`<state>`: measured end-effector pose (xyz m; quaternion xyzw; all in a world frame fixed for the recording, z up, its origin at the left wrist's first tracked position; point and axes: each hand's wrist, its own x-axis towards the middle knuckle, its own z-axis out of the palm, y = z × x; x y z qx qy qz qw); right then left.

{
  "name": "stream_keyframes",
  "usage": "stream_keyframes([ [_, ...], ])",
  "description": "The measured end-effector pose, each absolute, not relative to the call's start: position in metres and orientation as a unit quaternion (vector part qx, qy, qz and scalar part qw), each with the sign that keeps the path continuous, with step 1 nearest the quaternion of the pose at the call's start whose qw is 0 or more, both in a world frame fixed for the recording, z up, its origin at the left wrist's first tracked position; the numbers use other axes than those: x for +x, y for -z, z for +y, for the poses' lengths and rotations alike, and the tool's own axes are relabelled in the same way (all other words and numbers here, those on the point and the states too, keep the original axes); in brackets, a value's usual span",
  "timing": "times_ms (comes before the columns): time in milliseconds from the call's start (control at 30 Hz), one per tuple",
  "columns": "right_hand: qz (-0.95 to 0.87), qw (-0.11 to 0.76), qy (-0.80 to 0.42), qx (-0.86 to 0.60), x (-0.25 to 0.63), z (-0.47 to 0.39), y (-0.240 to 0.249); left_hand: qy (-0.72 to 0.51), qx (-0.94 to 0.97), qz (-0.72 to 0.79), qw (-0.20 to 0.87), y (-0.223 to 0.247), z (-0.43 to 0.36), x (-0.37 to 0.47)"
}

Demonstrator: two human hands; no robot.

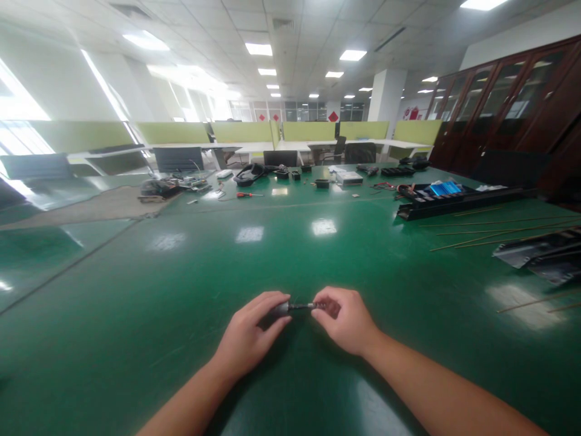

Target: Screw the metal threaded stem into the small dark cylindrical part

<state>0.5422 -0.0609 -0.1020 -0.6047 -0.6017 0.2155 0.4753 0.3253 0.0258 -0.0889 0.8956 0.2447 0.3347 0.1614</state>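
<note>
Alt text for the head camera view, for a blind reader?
A person's left hand and right hand hold opposite ends of a slim part over a green table; a red-handled screwdriver lies beyond, thin rods at right.

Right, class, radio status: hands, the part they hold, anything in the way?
Left hand gripping grey end of slim part. Right hand pinching other end. No obstruction seen between hands; screwdriver lies beyond.
</note>
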Motion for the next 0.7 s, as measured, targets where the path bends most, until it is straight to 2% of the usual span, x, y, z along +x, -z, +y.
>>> stream_keyframes([
  [267,-0.592,0.476,-0.210,-0.616,0.543,-0.061,0.103,-0.339,0.894,0.253,0.147,0.090,0.030,0.323],
  [433,-0.586,0.477,-0.215,-0.619,0.542,-0.060,0.104,-0.370,0.864,0.314,0.135,0.088,0.036,0.320],
  [500,-0.587,0.478,-0.221,-0.615,0.541,-0.059,0.104,-0.388,0.835,0.355,0.162,0.087,0.039,0.318],
  [633,-0.594,0.477,-0.221,-0.609,0.538,-0.059,0.104,-0.473,0.728,0.408,0.283,0.079,0.046,0.309],
  [700,-0.602,0.474,-0.216,-0.605,0.536,-0.059,0.104,-0.500,0.680,0.447,0.297,0.068,0.048,0.295],
])
